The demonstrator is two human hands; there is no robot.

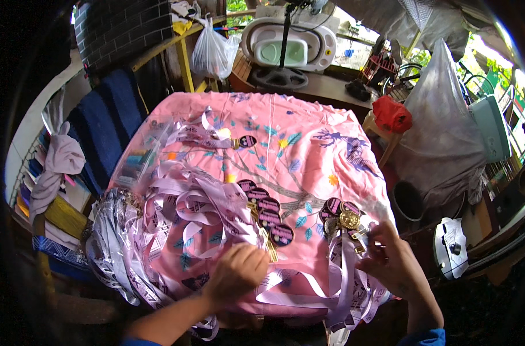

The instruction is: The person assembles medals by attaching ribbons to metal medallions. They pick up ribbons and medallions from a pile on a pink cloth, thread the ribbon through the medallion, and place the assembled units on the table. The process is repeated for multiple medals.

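My left hand (239, 270) is closed in a fist low over the table's near side, beside gold clips (272, 249) and a lilac ribbon; its fingertips are hidden. Just beyond it, a row of round dark medals with pink print (269, 219) overlaps, their lilac ribbons (181, 187) heaped to the left. On the right, my right hand (392, 259) curls its fingers around the shiny metal clips of a second bunch; exactly what it grips is unclear. A gold medal (350, 219) lies face up there, on dark round ones (330, 207), with ribbons (344, 277) hanging toward me.
A pink patterned cloth (239, 104) covers the table. One more medal (247, 142) lies farther back, beside clear plastic (144, 155). Silvery-white ribbons (112, 248) spill over the left edge. A stool with a red bundle (392, 113) and a large plastic-wrapped object (438, 138) stand at right.
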